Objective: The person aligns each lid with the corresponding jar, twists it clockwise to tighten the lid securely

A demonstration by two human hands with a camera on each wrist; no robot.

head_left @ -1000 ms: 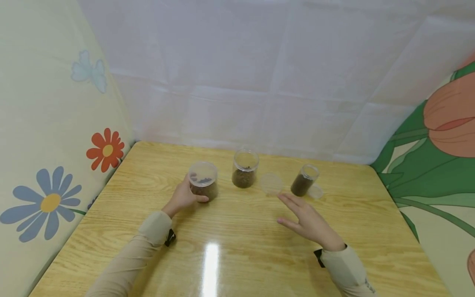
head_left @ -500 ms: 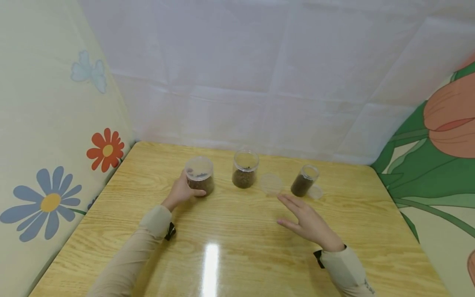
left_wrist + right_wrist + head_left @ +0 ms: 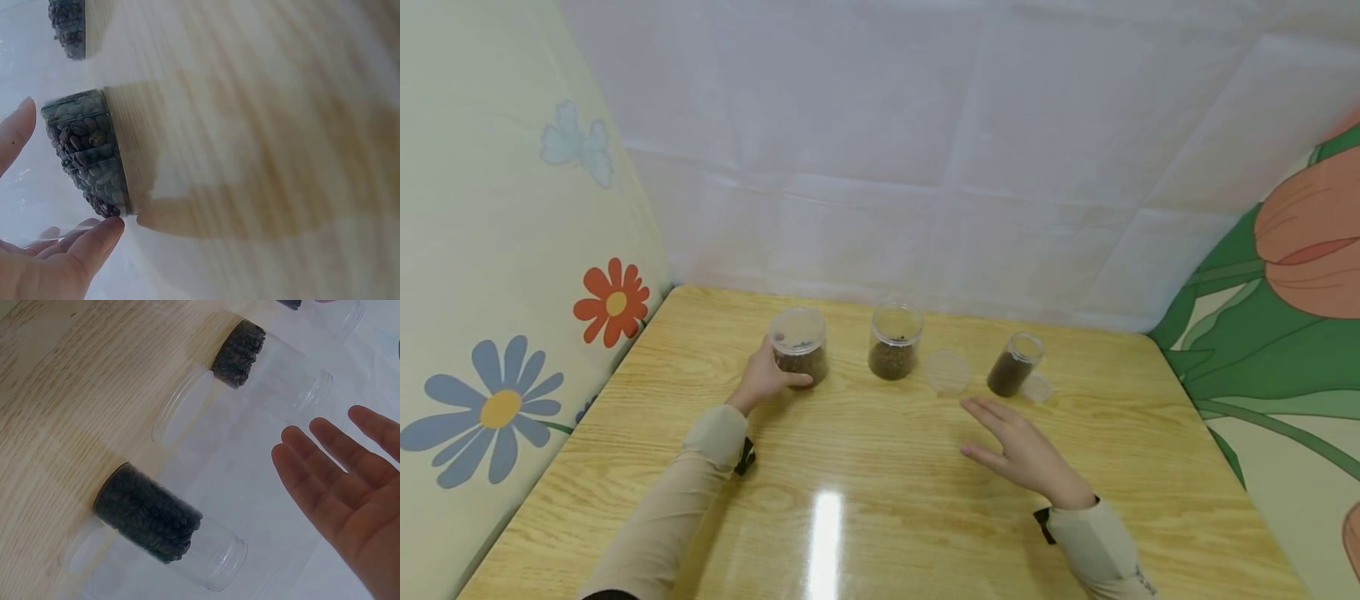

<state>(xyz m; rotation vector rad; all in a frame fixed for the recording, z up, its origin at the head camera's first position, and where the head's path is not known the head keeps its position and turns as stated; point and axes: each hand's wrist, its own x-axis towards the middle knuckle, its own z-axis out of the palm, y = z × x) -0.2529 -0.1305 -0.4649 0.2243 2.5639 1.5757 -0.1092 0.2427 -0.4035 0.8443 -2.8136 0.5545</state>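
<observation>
My left hand [image 3: 762, 379] holds a clear jar of coffee beans [image 3: 806, 362] at the left of the table, with the thumb across its front. A whitish lid appears to cover this jar. The left wrist view shows the beans low in the jar, with fingertips [image 3: 103, 240] at its edge. My right hand [image 3: 1018, 450] hovers with straight fingers, holding nothing, in front of a flat lid [image 3: 948, 372]. A second open jar [image 3: 893, 357] of beans stands at the middle. A narrower open jar [image 3: 150, 512], fuller of dark beans, stands at the right.
A small lid [image 3: 1037, 387] lies beside the narrow jar. The wooden table [image 3: 880, 467] ends at a white cloth [image 3: 880, 233] behind the jars. Flowered panels stand at both sides.
My left hand has moved the lidded jar back and slightly left, level with the middle jar. The right hand has hardly moved.
</observation>
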